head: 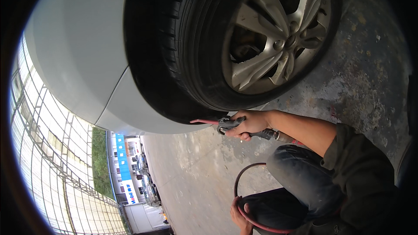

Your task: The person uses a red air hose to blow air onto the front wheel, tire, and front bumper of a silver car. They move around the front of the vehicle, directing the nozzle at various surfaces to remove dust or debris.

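Note:
The view lies on its side, with the roof at the left and the floor at the right. My right hand [256, 122] grips a black air blow gun [230, 123] with a slim red nozzle [204, 121]. Its tip is by the lower edge of a black wheel arch [153, 85], beside the tyre [202, 45]. A silver alloy wheel rim [248, 68] faces me under the pale grey car body panel [127, 111]. Beside my knee, my left hand [240, 220] is closed around a dark red air hose [235, 184], which loops over the floor.
Stained concrete floor [192, 173] spreads beneath the car and around my bent legs [287, 169]. Farther off are parked cars [150, 191] and a building with a blue sign [122, 156]. A ribbed, metal-framed roof [65, 169] spans overhead.

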The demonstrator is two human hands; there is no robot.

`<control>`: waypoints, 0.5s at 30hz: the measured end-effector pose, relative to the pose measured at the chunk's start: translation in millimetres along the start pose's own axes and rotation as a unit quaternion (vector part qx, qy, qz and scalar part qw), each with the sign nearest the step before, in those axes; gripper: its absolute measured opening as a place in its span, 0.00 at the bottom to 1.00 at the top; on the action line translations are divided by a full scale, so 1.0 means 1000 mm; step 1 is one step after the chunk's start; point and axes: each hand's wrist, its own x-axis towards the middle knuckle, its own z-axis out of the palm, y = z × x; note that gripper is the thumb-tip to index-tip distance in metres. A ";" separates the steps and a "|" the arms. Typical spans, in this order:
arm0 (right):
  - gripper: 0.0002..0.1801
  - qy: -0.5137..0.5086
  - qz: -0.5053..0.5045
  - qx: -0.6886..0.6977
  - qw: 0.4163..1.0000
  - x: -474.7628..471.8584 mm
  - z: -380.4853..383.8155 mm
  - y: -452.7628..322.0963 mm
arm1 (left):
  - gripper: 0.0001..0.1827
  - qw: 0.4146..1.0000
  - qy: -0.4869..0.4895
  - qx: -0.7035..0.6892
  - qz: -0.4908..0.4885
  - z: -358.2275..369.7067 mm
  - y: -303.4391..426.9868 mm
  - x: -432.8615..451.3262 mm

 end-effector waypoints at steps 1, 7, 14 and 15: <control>0.13 -0.012 -0.011 0.012 1.000 0.000 0.001 0.001 | 0.32 1.000 0.001 0.000 -0.005 -0.001 -0.002 -0.003; 0.16 -0.065 -0.100 0.094 0.988 -0.014 0.012 -0.032 | 0.31 0.999 -0.012 -0.011 -0.030 0.000 0.008 -0.002; 0.16 0.064 -0.205 -0.149 0.965 -0.025 0.043 -0.066 | 0.30 0.998 0.007 -0.030 -0.050 0.005 -0.002 -0.008; 0.18 0.113 -0.232 -0.239 0.936 -0.024 0.050 -0.060 | 0.30 0.998 0.010 -0.025 -0.052 0.006 -0.003 -0.011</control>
